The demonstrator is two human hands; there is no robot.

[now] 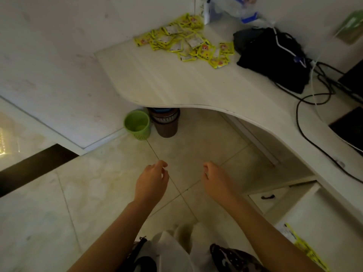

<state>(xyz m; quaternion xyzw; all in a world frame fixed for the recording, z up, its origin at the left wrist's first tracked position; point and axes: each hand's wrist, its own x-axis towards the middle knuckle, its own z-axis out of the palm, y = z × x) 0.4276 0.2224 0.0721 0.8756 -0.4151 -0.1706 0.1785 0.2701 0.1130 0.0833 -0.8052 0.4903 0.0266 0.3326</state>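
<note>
The green basket (137, 124) stands upright on the tiled floor (110, 185), a little left of the middle of the frame. Its open mouth faces up. In the picture its long axis leans slightly, with the rim toward the upper left and the perforated base toward the lower right. It touches or almost touches the brown bin (166, 122) on its right. I cannot tell which.

The left hand (152, 180) and the right hand (216, 179) hang above the floor in the lower middle of the frame, near each other but apart. On both hands the fingers are loosely curled and they hold nothing and touch nothing. The left hand is the nearer one to the basket, and only bare floor lies between them.

The curved edge of the white desk (176, 81) covers the top of the brown bin, but it does not cover the basket. On the desk, at the upper middle, lies a heap of yellow packets (186, 40). To the right of them is a black bag (275, 55), with dark cables (300, 122) running along the right side. A drawer (267, 197) with a dark handle sits under the desk at the lower right.
</note>
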